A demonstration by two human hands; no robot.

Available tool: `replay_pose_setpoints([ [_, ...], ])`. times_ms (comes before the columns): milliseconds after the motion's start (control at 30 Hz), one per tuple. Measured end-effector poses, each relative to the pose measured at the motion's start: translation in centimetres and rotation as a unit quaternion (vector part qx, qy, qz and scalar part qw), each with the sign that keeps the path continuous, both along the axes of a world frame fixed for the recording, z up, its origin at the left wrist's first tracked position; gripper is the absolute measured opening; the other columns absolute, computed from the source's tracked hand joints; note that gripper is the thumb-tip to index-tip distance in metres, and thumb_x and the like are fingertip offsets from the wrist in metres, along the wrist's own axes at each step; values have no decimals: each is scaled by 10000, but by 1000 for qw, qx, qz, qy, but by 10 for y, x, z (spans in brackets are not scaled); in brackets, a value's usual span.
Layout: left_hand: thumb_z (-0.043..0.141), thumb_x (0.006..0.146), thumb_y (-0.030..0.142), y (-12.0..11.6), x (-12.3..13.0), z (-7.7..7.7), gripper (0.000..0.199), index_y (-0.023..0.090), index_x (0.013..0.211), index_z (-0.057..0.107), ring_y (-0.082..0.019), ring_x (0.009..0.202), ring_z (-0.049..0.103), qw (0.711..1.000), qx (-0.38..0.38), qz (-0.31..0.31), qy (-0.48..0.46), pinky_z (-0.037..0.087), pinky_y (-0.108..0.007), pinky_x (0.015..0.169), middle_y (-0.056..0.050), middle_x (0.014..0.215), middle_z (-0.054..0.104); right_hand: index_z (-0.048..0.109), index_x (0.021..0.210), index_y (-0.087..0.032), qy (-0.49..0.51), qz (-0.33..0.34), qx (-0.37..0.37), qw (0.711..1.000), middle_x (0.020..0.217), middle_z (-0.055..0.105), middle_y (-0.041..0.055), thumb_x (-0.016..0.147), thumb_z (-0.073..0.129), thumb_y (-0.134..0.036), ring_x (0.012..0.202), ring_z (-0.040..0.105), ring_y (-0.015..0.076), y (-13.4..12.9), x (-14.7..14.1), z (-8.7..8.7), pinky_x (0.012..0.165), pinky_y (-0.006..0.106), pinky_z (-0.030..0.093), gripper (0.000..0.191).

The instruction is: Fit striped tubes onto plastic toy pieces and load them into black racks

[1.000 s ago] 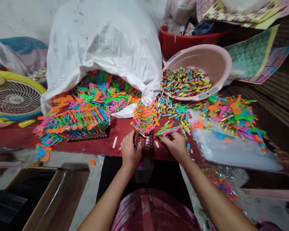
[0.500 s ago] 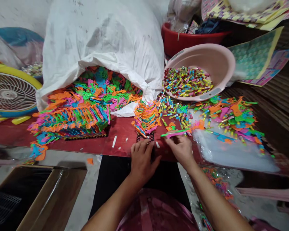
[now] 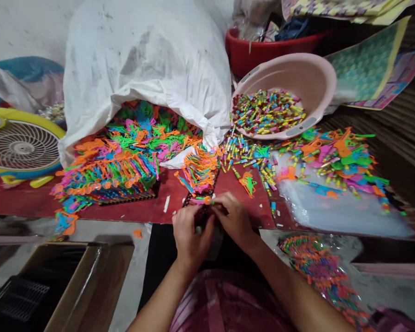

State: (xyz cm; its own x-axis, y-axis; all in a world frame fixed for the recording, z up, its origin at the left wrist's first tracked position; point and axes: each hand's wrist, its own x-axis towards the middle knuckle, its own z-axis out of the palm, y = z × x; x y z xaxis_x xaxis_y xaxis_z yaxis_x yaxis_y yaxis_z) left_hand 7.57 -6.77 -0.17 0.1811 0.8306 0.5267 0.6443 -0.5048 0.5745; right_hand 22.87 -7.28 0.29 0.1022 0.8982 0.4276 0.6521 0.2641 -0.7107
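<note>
My left hand (image 3: 190, 235) is curled at the near end of a black perforated rack (image 3: 187, 199), thumb on one side and fingers on the other. Thin plastic toy pieces (image 3: 201, 169) in orange, pink and blue stand packed in a row on that rack. Beside it, my right hand (image 3: 235, 220) pinches a small plastic toy piece (image 3: 207, 200) with orange and green on it, over the near end of the rack. Its far part overlaps a pink piece, and the fingertips hide some of it. An orange and green piece (image 3: 248, 183) lies on the red table just beyond.
A fuller rack of pieces (image 3: 107, 182) stands left, before a white sack (image 3: 148, 50) spilling more. Right are a pink basin (image 3: 318, 87) of small coloured tubes, clear plastic bags (image 3: 332, 214) and a loose pile (image 3: 342, 161). A yellow fan (image 3: 24, 147) stands far left.
My right hand has moved left with the toy piece, from the right of the rack to its near end. The rack has turned and shifted left with my left hand.
</note>
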Motion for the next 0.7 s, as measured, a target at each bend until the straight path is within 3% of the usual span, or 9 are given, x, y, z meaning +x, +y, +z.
replay_pose_setpoints([
  [133, 654, 876, 377, 3, 11, 0, 197, 186, 924, 657, -156, 781, 606, 994, -20, 12, -106, 480, -292, 734, -19, 824, 640, 637, 914, -214, -49, -11, 12, 999, 878, 640, 52, 888, 567, -190, 813, 621, 204, 6, -13, -8, 662, 293, 470, 78],
  [267, 630, 890, 388, 12, 18, 1, 226, 170, 900, 686, -150, 761, 616, 983, -53, 17, -175, 521, -303, 733, -31, 835, 646, 635, 1005, -206, -38, -6, 19, 999, 939, 649, 69, 903, 535, -170, 853, 629, 212, 8, -13, -8, 718, 313, 500, 148],
  [367, 628, 893, 401, 15, 18, 1, 224, 186, 919, 687, -183, 822, 632, 982, -67, 27, -172, 541, -363, 781, -52, 880, 666, 623, 1107, -210, 25, 1, 26, 999, 997, 650, 73, 892, 521, -141, 876, 635, 203, 4, 0, -4, 763, 321, 518, 248],
  [533, 633, 892, 400, 14, 23, -2, 173, 230, 894, 667, -201, 817, 627, 981, -90, 51, -165, 546, -429, 799, -46, 857, 655, 665, 997, -193, 150, -101, -9, 983, 833, 648, 28, 865, 544, -157, 707, 630, 161, -4, 27, -3, 668, 279, 511, 182],
  [700, 584, 919, 415, 16, 33, -4, 231, 200, 889, 660, -209, 836, 622, 983, -98, 67, -138, 533, -448, 841, -65, 881, 661, 665, 989, -208, 108, -86, 8, 990, 862, 677, 53, 892, 510, -198, 772, 657, 193, -3, 30, -8, 715, 317, 519, 183],
])
